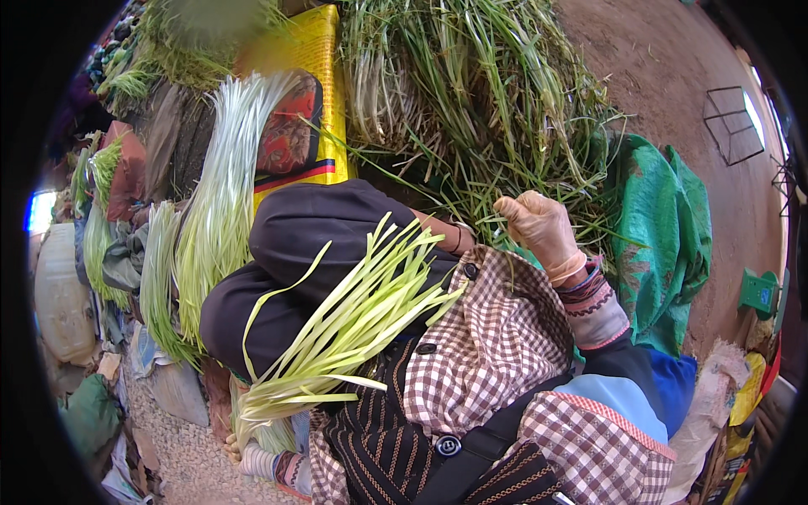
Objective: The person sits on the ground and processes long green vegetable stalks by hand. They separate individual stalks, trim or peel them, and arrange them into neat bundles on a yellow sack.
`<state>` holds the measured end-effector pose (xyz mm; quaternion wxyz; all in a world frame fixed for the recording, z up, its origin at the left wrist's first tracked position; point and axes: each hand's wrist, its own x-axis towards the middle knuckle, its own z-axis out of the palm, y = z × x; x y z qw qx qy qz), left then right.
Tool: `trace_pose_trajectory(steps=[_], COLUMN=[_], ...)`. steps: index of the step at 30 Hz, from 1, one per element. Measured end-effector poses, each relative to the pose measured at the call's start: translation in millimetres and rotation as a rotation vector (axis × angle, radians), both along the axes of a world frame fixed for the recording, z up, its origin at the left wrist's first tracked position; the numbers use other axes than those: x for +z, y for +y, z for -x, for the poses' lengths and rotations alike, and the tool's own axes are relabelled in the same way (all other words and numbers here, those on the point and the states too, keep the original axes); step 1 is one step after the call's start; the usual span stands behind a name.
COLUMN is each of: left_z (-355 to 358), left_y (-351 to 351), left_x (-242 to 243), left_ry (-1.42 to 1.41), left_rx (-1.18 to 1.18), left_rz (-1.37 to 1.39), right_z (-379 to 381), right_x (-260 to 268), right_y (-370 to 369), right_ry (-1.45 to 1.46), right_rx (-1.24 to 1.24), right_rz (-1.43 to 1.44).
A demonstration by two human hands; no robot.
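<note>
A bundle of pale yellow-green, flat-leaved greens, like chives or young leeks, lies slanting across the dark-trousered lap. At its whitish lower end is my left hand, its fingers curled round the stalks and largely hidden by them. My right hand, in a thin pale glove, is raised right of the knees with its fingers curled in, beside a heap of untrimmed green stalks; whether a thin blade is pinched in it cannot be made out. Sorted bundles with white stems lie left of the knees, a smaller one beside them.
A patterned red cushion rests on a yellow printed sack beyond the knees. Green woven sacking lies at the right, with a green scale farther off. A wire frame stands on the earth floor. At far left is a plastic container.
</note>
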<state>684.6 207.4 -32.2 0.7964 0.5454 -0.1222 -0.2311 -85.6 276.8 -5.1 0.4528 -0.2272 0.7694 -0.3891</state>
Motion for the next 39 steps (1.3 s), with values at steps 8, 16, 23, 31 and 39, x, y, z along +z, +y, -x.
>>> trace_pose_trajectory(steps=[8,16,23,31,39], left_z=[3,4,3,1,18], left_y=[-6,-5,-3,-1,20], left_x=[4,6,3,-1,33], left_ry=[-0.006,-0.011,-0.006,0.010,0.170], left_rx=[-0.007,0.002,0.016,0.030,0.061], left_rz=[0.000,-0.008,-0.016,-0.044,0.028], right_z=[-38,-56,-51,-51,-57], right_x=[12,21,26,37,6], right_y=[-3,-16,-24,-48,-56], right_ry=[0.131,0.338,0.103,0.719,0.119], right_rx=[0.161,0.438,-0.083,0.383,0.027], right_rz=[0.552,0.557,0.581,0.798,0.459])
